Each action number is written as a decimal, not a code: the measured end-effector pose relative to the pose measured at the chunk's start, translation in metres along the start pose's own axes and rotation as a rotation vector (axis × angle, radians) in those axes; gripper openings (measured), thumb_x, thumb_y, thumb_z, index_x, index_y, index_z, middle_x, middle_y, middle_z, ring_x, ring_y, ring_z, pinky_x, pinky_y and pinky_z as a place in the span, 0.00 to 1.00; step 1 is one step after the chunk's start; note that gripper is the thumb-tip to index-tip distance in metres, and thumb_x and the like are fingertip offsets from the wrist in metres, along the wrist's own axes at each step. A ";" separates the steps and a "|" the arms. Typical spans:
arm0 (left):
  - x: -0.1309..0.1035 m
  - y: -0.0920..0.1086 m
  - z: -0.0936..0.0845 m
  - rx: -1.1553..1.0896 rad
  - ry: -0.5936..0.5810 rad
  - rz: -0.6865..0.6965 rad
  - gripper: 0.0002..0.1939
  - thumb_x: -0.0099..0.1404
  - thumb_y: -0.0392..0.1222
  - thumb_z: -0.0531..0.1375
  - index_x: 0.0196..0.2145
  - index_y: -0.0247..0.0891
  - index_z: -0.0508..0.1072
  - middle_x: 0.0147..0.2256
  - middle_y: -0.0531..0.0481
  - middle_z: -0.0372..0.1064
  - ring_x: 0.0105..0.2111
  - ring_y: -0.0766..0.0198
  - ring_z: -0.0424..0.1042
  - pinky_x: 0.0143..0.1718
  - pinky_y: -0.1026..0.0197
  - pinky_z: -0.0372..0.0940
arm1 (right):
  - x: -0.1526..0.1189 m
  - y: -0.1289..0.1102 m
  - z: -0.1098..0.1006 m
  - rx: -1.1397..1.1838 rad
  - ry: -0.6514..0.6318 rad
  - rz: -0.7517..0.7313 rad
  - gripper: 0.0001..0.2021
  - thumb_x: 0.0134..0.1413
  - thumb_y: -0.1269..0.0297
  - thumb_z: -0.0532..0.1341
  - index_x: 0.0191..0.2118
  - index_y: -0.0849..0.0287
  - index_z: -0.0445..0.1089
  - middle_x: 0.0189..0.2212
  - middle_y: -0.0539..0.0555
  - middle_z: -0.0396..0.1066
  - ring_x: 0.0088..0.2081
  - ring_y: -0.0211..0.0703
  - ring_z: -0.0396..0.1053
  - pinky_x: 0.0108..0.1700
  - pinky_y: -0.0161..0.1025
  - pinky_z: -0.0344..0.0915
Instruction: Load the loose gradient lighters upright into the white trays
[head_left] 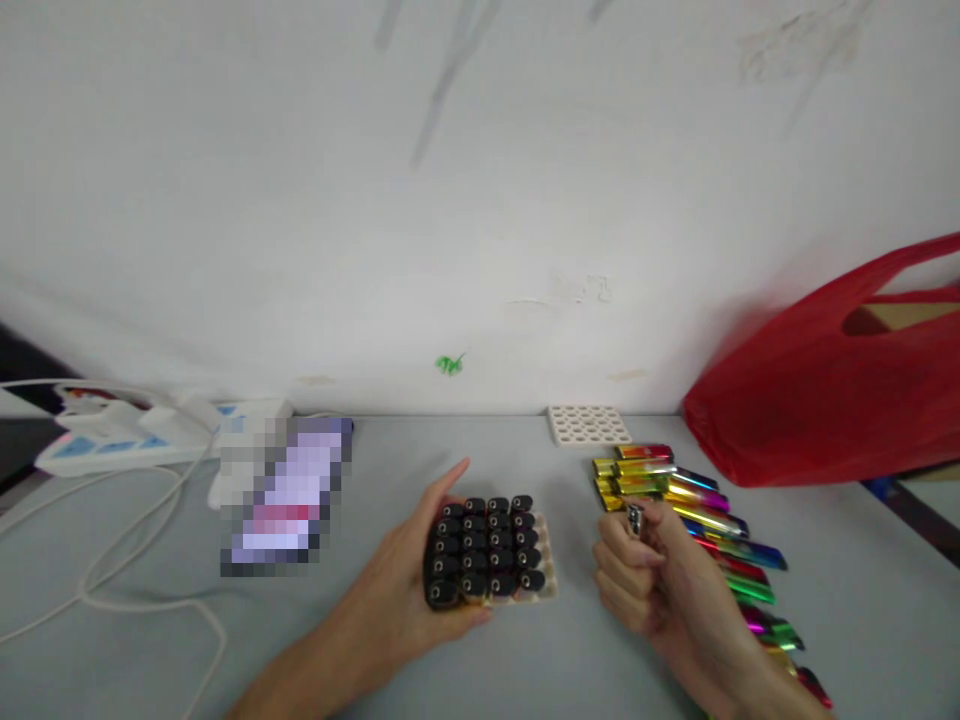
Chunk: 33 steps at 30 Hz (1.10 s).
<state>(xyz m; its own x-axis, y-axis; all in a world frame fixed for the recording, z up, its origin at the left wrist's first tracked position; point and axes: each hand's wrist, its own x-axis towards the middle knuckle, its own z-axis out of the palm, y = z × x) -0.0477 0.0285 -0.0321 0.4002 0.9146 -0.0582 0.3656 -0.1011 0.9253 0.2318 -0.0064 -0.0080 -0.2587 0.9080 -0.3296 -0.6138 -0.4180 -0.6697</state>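
Observation:
My left hand [409,570] grips a pale holed tray around its left side, thumb at the near edge. Rows of black oval ends [474,545], each with a small ring, stand close together in it; they look like upright lighters. A strip of bare tray [551,565] with holes shows along the right side. To the right of the tray, my right hand [637,570] is closed, pinching what appears to be a lighter [634,517]. Only its metallic tip shows; the fingers hide the rest. Shiny coloured lighters [709,520] lie in a row behind and beside this hand.
A second white holed tray [589,425] lies by the wall. The red bag [832,390] stands at the back right. On the left are a pixelated phone-like screen [289,495], a white power strip [127,440] with plugs, and a loose white cable [142,605].

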 end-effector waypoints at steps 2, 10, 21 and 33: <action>0.000 0.002 0.000 -0.015 -0.017 -0.005 0.62 0.54 0.36 0.75 0.78 0.57 0.48 0.58 0.49 0.74 0.51 0.47 0.80 0.57 0.48 0.73 | 0.001 0.000 0.001 0.020 -0.008 0.000 0.31 0.62 0.44 0.70 0.22 0.51 0.51 0.18 0.37 0.40 0.19 0.30 0.32 0.20 0.34 0.39; -0.002 0.000 -0.002 -0.012 -0.035 0.005 0.61 0.57 0.35 0.75 0.78 0.57 0.47 0.59 0.49 0.74 0.55 0.48 0.78 0.64 0.45 0.68 | 0.000 0.001 0.002 0.031 -0.037 0.027 0.33 0.61 0.41 0.71 0.21 0.51 0.50 0.17 0.37 0.40 0.18 0.29 0.33 0.20 0.34 0.39; 0.000 -0.007 -0.001 0.006 -0.036 0.032 0.62 0.57 0.35 0.75 0.78 0.58 0.47 0.60 0.49 0.73 0.58 0.46 0.76 0.65 0.44 0.67 | 0.005 0.004 -0.006 0.039 -0.071 0.125 0.32 0.67 0.40 0.66 0.22 0.52 0.50 0.18 0.37 0.41 0.19 0.30 0.34 0.21 0.33 0.38; -0.002 -0.013 0.000 0.012 -0.044 0.053 0.62 0.58 0.36 0.76 0.79 0.57 0.46 0.61 0.48 0.73 0.57 0.46 0.77 0.67 0.43 0.66 | 0.003 0.007 -0.009 0.038 -0.036 0.086 0.31 0.67 0.41 0.66 0.23 0.52 0.51 0.18 0.37 0.40 0.19 0.30 0.32 0.21 0.35 0.37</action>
<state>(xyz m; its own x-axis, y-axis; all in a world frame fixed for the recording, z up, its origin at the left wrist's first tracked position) -0.0535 0.0279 -0.0439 0.4554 0.8899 -0.0256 0.3525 -0.1539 0.9231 0.2336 -0.0073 -0.0194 -0.3380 0.8693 -0.3605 -0.6156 -0.4940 -0.6140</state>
